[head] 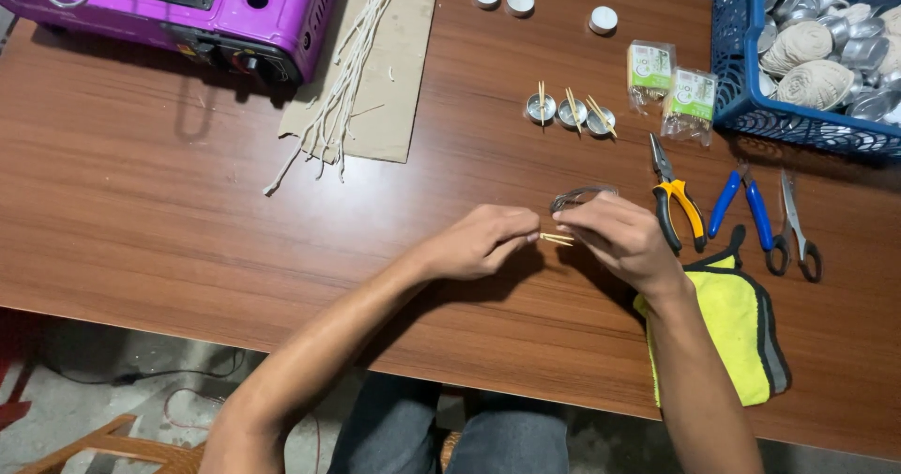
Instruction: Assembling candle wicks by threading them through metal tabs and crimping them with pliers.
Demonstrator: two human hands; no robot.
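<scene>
My left hand point(486, 239) and my right hand point(615, 237) meet over the middle of the brown wooden table point(169, 221). Between their fingertips they pinch a pair of thin wooden sticks point(557, 238), lying almost level. A small metal cup point(582, 195) shows just above my right hand's fingers; whether the fingers hold it I cannot tell. Further back stand three small metal cups with sticks across them point(571, 111).
A purple portable stove point(188, 9) sits at the back left, beside cardboard with white wick strings point(352, 70). Three white tealights point(519, 1), two stick packets point(670, 87), a blue basket of metal cups point(817, 56), pliers point(678, 206), cutters point(746, 211), scissors point(798, 230), a yellow cloth point(741, 328).
</scene>
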